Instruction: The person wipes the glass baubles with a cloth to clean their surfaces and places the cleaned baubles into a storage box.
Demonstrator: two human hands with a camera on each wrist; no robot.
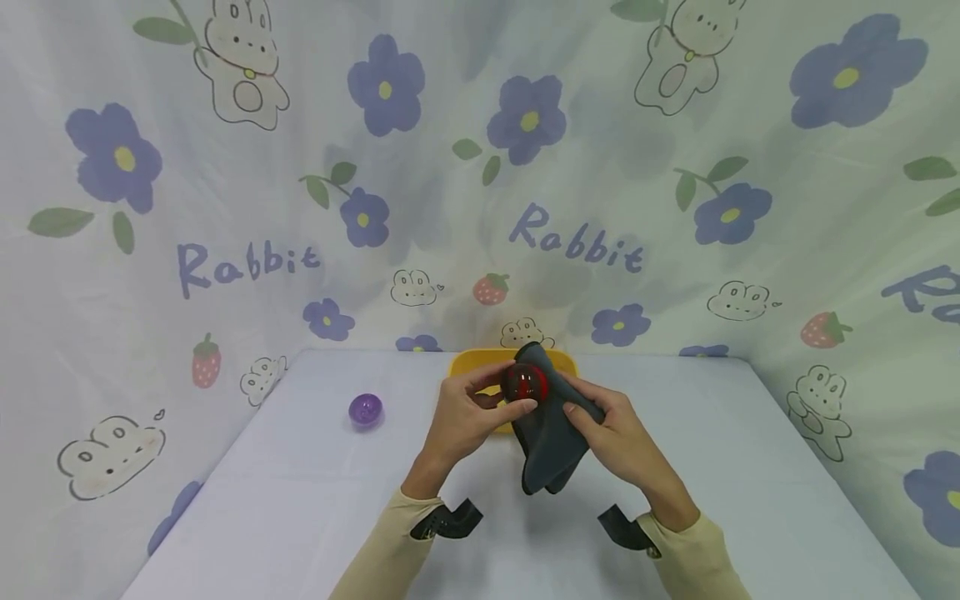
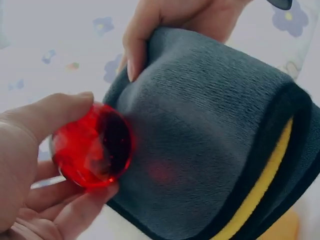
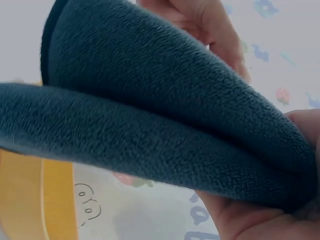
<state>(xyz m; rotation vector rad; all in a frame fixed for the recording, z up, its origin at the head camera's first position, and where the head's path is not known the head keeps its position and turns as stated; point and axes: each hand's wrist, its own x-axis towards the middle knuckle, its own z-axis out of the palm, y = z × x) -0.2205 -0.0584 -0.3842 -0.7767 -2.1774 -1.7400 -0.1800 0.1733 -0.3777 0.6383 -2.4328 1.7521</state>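
Observation:
In the head view my left hand [image 1: 467, 413] pinches a glossy, see-through red ball [image 1: 524, 383] between thumb and fingers. Folded in my right hand [image 1: 617, 423] is a grey-blue cleaning cloth [image 1: 553, 437] with dark edging. The cloth hangs right beside the ball, overlapping it in the head view. Seen from the left wrist, the red ball [image 2: 94, 146] casts a small red glow on the cloth [image 2: 195, 120], and a yellow strip shows between the cloth's dark edges. The right wrist view is mostly filled by the folded cloth [image 3: 150, 125], gripped at its right end.
Behind the hands stands a yellow container [image 1: 468, 362], partly covered by them. A small round purple see-through object [image 1: 366, 410] rests on the white table [image 1: 285, 500] to the left. A curtain printed with rabbits and flowers [image 1: 450, 192] borders the table's back and sides.

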